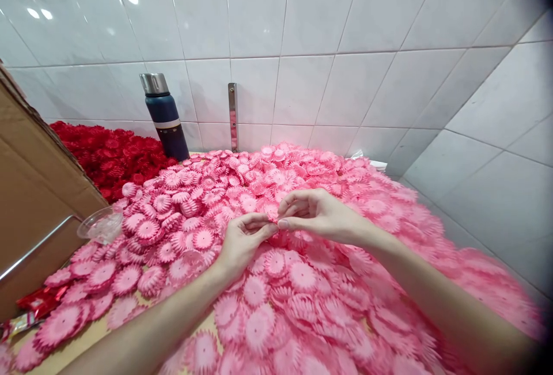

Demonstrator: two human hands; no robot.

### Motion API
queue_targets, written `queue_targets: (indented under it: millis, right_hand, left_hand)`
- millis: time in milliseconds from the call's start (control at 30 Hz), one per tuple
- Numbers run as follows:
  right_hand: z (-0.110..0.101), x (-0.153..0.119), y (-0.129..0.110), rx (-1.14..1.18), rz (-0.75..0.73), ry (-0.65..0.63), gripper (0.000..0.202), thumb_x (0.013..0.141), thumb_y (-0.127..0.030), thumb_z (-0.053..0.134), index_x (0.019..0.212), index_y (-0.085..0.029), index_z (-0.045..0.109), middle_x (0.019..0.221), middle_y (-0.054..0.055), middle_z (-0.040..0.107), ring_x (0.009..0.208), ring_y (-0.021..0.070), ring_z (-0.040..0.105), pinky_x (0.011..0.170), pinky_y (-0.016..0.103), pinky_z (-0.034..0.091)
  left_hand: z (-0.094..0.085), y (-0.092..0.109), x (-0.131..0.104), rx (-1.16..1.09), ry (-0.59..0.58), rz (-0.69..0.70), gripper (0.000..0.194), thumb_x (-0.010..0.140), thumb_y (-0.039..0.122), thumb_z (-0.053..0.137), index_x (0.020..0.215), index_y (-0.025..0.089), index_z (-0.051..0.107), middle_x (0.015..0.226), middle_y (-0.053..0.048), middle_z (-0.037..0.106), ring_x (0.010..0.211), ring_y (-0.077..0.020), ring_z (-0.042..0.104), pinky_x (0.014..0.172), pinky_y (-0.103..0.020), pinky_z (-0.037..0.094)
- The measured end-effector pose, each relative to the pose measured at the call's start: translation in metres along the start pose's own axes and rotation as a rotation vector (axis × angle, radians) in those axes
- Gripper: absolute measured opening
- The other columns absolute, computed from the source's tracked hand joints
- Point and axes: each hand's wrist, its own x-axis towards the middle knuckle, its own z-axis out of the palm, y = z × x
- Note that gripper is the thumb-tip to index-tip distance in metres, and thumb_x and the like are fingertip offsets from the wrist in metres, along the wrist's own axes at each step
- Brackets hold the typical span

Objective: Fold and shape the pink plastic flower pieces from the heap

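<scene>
My left hand point(244, 241) and my right hand point(319, 213) meet above the middle of a pile of pink, flower-like discs point(302, 277) with fringed edges. Thumb and fingers of the left hand are pinched together, pointing right. The right hand comes in from the other side with curled fingers, its thumb tip close to the left fingertips. Pink shows between the two hands, but whether it is a held piece or the pile behind cannot be told. Many discs have a small dark dot in the centre.
A dark blue bottle point(169, 124) with a silver cap stands against the tiled wall point(254, 12). Red fringed pieces point(112, 153) are heaped beside it. At left are a cardboard box point(34, 179), a clear plastic dish point(101, 225) and red wrappers point(41, 301). A metal strip point(233, 116) is on the wall.
</scene>
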Motion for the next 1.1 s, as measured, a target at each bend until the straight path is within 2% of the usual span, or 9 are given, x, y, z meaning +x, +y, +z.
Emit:
queue_targets:
  millis: [67,167,367,567,933,1100]
  right_hand:
    - [0.0,0.0001,0.0003,0.013,0.004,-0.006,0.023,0.077,-0.034,0.067,0.09,-0.016,0.06,0.086,0.008,0.07,0.083,0.0196,0.067,0.072,0.03,0.052]
    - [0.0002,0.0003,0.0007,0.01,0.012,-0.006,0.02,0.078,-0.031,0.065,0.09,-0.016,0.06,0.086,0.007,0.07,0.081,0.0186,0.067,0.071,0.03,0.052]
    - [0.0,0.0012,0.0025,0.016,0.017,-0.023,0.02,0.078,-0.03,0.065,0.09,-0.015,0.059,0.083,0.007,0.07,0.077,0.0172,0.066,0.067,0.028,0.051]
    - [-0.0026,0.0011,0.0063,0.01,0.06,0.001,0.025,0.076,-0.034,0.066,0.091,-0.016,0.058,0.078,0.006,0.071,0.072,0.0172,0.065,0.063,0.028,0.05]
    - [-0.0006,0.0018,0.0052,-0.058,0.053,-0.023,0.025,0.079,-0.039,0.062,0.09,-0.016,0.059,0.077,0.006,0.07,0.067,0.0153,0.064,0.059,0.026,0.047]
    - [0.0023,0.0013,0.0056,-0.009,0.056,-0.026,0.028,0.074,-0.034,0.069,0.092,-0.016,0.058,0.082,0.006,0.071,0.078,0.0182,0.067,0.066,0.028,0.05]
  left_hand:
    - [-0.0005,-0.0006,0.0005,-0.047,0.002,-0.024,0.032,0.059,0.027,0.081,0.086,0.016,0.068,0.071,-0.002,0.072,0.062,-0.0111,0.063,0.06,-0.021,0.048]
    - [-0.0015,-0.0019,0.0012,-0.032,0.007,-0.027,0.026,0.058,0.028,0.081,0.076,0.014,0.068,0.065,-0.001,0.069,0.057,-0.0095,0.06,0.057,-0.019,0.045]
    - [-0.0013,-0.001,0.0005,0.051,0.004,0.004,0.02,0.062,0.03,0.077,0.071,0.013,0.072,0.069,-0.004,0.07,0.06,-0.0112,0.059,0.057,-0.021,0.045]
    - [-0.001,0.0003,0.0005,0.099,0.004,0.051,0.02,0.064,0.032,0.076,0.069,0.013,0.072,0.067,-0.004,0.069,0.06,-0.012,0.058,0.058,-0.022,0.045]
    - [-0.0006,0.0008,0.0002,0.15,0.005,0.092,0.02,0.066,0.032,0.074,0.071,0.013,0.073,0.068,-0.005,0.07,0.063,-0.0151,0.061,0.061,-0.025,0.048]
    - [0.0005,0.0026,-0.0019,0.189,0.034,0.135,0.012,0.065,0.027,0.074,0.067,0.015,0.074,0.068,-0.004,0.071,0.063,-0.0151,0.061,0.063,-0.024,0.048]
